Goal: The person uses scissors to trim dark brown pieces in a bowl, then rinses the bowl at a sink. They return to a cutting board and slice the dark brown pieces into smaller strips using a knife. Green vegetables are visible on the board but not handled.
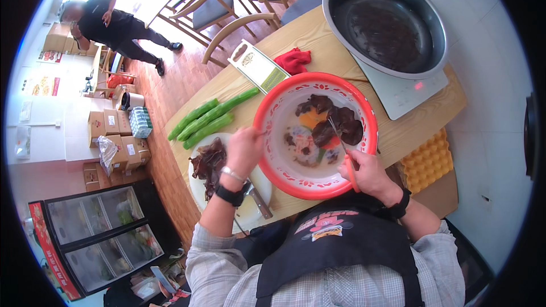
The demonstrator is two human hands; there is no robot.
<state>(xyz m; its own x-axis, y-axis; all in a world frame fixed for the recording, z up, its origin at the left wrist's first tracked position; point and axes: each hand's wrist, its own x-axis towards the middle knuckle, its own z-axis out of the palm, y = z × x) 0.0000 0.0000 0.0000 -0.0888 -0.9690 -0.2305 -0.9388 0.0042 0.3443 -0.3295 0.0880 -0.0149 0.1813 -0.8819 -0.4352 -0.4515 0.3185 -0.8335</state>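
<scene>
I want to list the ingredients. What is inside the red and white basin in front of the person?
Inside the red and white basin lie dark wood-ear mushroom pieces, something orange-yellow and a pale mixture. The right hand works there with chopsticks. What lies under the mushrooms is covered.

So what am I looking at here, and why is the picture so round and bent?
It comes from a wide fisheye camera worn on a person's head, looking down, so straight edges curve. No machine: just two bare hands. The left hand grips the rim of a red and white basin on the wooden table. The right hand holds red-handled scissors over dark fungus pieces inside it. Nearby lie green cucumbers, a knife, a red cloth and a big metal pan. Another person stands far off.
</scene>
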